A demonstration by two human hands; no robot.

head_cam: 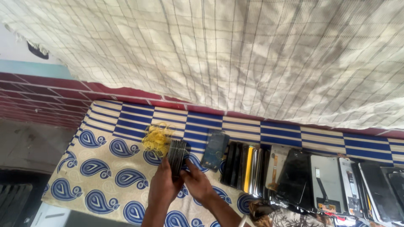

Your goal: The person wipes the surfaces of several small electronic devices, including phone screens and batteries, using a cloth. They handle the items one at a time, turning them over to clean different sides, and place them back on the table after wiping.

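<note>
**Fingers clamp one stack of phone screens; row at right unbundled**

Fingers [168, 170] of the left hand [163, 187] wrap the stack of phone screens [176, 157], held upright above the patterned cloth [105, 168]; the right hand [198, 185] presses its lower edge. Count, left to right: one pile of yellow rubber bands [157, 138], loose; one stack in hand, no band visible on it; one dark screen [214, 150] lying alone; one long row of screens [311, 180], number unclear. Judged: sorting laid out, bundling mostly left.

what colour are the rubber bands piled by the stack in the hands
Yellow. The rubber bands lie in a loose heap on the patterned cloth, clearest in the head view.
</note>
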